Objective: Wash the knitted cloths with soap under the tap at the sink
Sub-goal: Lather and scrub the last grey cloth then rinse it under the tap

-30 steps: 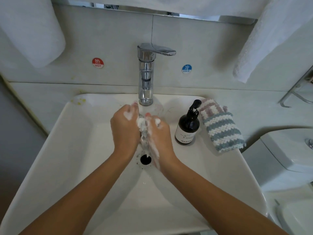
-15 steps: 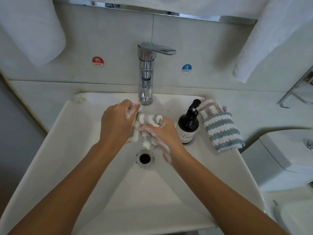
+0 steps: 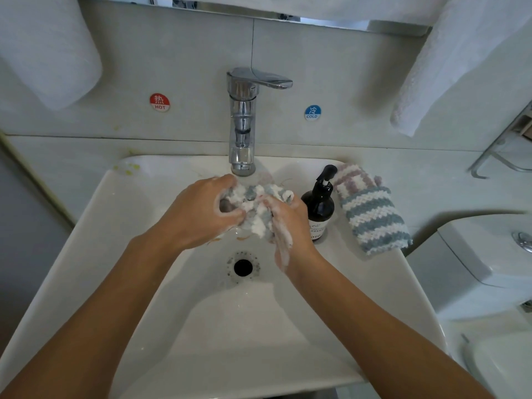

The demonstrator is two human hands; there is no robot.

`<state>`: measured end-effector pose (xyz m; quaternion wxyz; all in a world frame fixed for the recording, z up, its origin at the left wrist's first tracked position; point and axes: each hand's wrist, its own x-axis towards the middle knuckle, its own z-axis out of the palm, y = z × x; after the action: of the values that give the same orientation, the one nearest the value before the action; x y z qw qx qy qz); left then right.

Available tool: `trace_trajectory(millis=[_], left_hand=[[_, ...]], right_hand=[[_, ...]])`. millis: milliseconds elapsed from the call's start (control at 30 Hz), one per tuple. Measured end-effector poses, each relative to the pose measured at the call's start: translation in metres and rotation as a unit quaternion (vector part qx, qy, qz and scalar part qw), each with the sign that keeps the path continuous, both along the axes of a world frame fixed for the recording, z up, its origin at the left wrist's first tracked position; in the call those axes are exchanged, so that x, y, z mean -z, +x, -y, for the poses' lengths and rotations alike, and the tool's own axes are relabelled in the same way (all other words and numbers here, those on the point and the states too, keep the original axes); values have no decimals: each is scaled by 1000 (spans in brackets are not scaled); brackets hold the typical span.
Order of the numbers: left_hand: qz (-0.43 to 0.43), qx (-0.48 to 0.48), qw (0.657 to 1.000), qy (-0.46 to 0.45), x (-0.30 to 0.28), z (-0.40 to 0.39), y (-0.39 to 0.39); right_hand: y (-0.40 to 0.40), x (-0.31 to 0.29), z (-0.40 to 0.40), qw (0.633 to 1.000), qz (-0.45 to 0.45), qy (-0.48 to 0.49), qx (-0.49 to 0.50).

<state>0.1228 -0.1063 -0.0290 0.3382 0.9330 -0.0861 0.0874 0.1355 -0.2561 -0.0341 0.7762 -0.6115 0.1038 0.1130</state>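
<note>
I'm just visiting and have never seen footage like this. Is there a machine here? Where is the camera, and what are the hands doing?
No machine here: a person works with two bare hands. The single picture comes from a wide-angle camera worn on the person's head, looking down over both forearms.

Below is a white sink with a drain and a chrome tap above it. Both the left hand and the right hand grip a soapy striped knitted cloth, bunched between them just below the spout.

On the sink's right rim stands a dark pump soap bottle, and beside it lies a second striped knitted cloth. On the wall, a red HOT sticker and a blue COLD sticker flank the tap. White towels hang above.
</note>
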Motion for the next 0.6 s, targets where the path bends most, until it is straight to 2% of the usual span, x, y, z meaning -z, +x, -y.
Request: trace_trajectory(millis=[200, 333, 433, 600], left_hand=[[12, -14, 998, 52, 1, 4, 1], [8, -31, 998, 53, 0, 5, 2], [42, -64, 994, 72, -1, 5, 2], [83, -109, 989, 63, -1, 0, 4]], right_hand=[[4, 2, 4, 1000, -10, 1, -19], [2, 9, 2, 994, 90, -68, -2], [-4, 10, -3, 975, 172, -138, -21], [-8, 12, -8, 959, 187, -195, -87]])
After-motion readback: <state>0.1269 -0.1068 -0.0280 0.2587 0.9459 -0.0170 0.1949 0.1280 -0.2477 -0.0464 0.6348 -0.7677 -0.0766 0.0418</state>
